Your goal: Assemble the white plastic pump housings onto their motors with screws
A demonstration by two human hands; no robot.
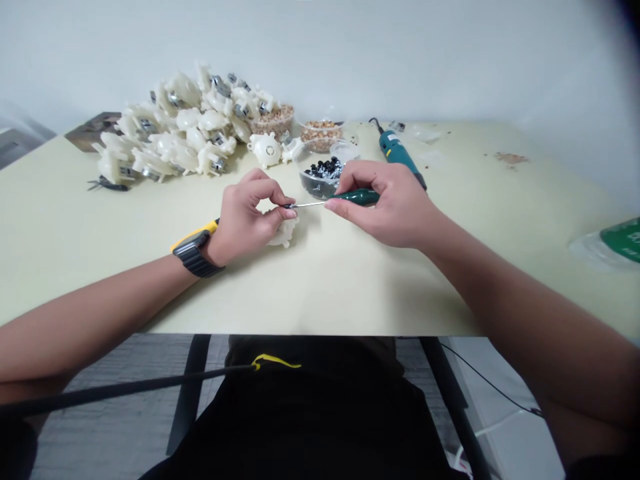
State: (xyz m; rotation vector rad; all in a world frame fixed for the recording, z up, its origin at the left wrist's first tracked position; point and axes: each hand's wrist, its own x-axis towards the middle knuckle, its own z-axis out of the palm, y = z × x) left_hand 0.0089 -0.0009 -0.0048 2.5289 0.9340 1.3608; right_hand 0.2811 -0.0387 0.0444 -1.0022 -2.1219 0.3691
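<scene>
My right hand (383, 200) is closed round the dark green handle of a screwdriver (361, 196), its thin metal shaft pointing left. At the shaft's tip, my left hand (255, 208) pinches a small dark part (289, 206) between thumb and forefinger; its exact kind is too small to tell. Just below those fingertips a cream plastic housing (285, 233) lies on the table, partly hidden by the left hand. Behind both hands stands a clear bowl (314, 187) of small black and silvery pieces. Something yellow (193, 237) shows behind my left wrist, mostly hidden.
Many cream plastic housings (175, 133) with metal parts are piled at the back left, near black pliers (113, 184). Two bowls of small brownish pieces (321, 128) stand at the back. A teal power screwdriver (400, 155) lies beyond my right hand. A green package (623, 240) sits far right.
</scene>
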